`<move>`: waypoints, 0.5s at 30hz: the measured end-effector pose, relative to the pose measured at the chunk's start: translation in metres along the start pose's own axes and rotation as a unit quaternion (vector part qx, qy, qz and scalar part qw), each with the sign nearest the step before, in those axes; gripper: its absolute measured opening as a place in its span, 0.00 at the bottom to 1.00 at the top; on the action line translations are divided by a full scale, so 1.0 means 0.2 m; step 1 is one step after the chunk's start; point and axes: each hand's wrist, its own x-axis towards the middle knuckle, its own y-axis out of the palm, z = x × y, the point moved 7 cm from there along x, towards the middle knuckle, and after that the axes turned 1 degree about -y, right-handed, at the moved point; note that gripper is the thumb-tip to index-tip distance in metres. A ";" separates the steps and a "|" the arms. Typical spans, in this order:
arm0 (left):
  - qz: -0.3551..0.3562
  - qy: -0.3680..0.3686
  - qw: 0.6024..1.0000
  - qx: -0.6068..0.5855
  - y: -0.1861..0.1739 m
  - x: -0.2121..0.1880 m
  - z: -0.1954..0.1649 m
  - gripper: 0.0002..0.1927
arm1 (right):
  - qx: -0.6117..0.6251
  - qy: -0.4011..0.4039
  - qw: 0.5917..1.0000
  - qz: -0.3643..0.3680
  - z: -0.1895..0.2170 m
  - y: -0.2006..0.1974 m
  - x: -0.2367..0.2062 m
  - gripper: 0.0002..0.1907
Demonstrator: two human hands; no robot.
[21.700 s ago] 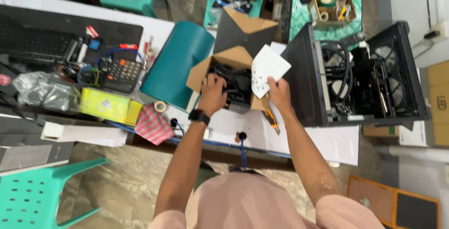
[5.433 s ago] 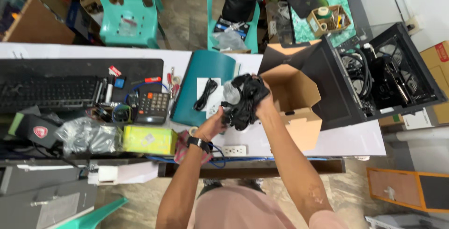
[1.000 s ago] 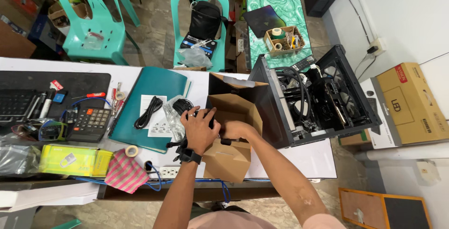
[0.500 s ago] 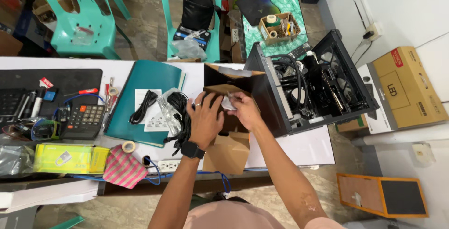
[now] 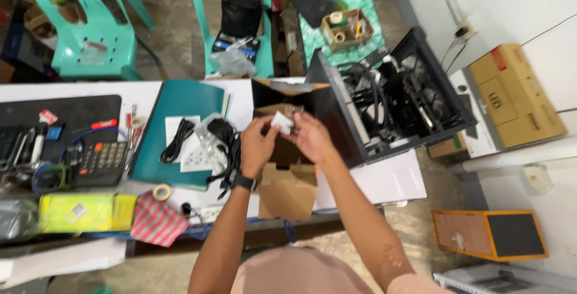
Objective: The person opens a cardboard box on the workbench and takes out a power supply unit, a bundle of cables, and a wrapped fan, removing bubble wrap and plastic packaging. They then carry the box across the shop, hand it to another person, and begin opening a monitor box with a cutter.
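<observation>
Both hands hold 1 small white packet (image 5: 281, 122) above the open cardboard box (image 5: 288, 174) on the table (image 5: 390, 180); left hand (image 5: 257, 145) and right hand (image 5: 309, 135) each keep the grip pinching it. Inside the box is dark. Right of it stands an open black computer case (image 5: 390, 99) with cables inside.

Scene is evenly and brightly lit, soft daylight-type, no hard shadows cast. White bench (image 5: 396, 180) and wall at upper right are slightly blown out. Both hands are mildly motion-blurred. Wide-angle bending is seen at the edges; interior of open cardboard box (image 5: 288, 150) is left dark
</observation>
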 end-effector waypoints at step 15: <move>0.034 -0.191 0.953 -0.234 -0.03 0.02 0.17 0.09 | -0.045 -0.086 0.995 0.000 0.06 -0.04 -0.03 0.08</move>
